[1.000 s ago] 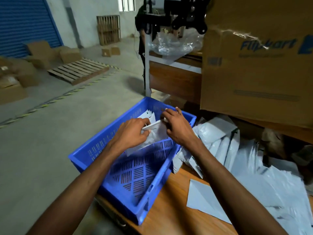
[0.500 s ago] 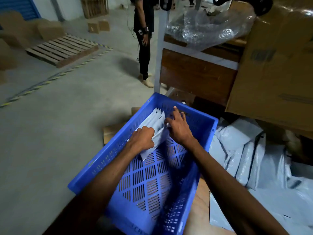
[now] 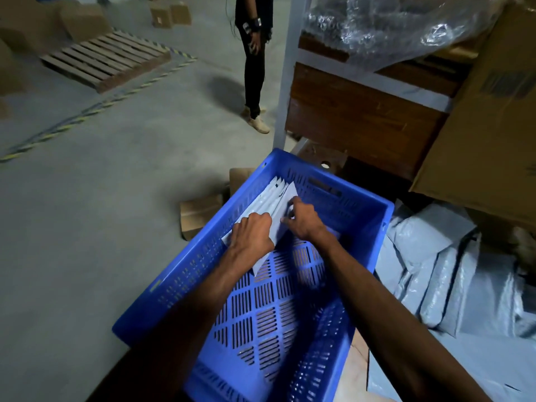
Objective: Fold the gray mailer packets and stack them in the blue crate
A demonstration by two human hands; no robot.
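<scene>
1. One grey concrete floor [image 3: 87, 213] fills the left half of the scene; on it, far left, lies one slatted wooden pallet [image 3: 104, 60], and a second person in black trousers [image 3: 254, 68] stands at the far centre.
2. One large brown cardboard carton [image 3: 493, 126] sits at the far right, with one crumpled clear plastic sheet [image 3: 391, 27] to its left.
3. One blue perforated plastic crate [image 3: 385, 210] sits at the near centre, its slotted floor mostly bare.
4. One loose pile of unfolded gray mailer packets [image 3: 452, 274] lies just right of the crate; the number in it cannot be told.
5. One bundle of folded gray mailer packets [image 3: 278, 198] stands on edge in the crate's far left corner, leaning against the left wall; its layers are too close to count.
6. Two bare hands reach into the crate. The left hand [image 3: 252, 236] is curled on the bundle's near end, fingers together. The right hand [image 3: 301, 219] pinches the bundle's right edge, its fingertips [image 3: 285, 219] closed on it.
</scene>
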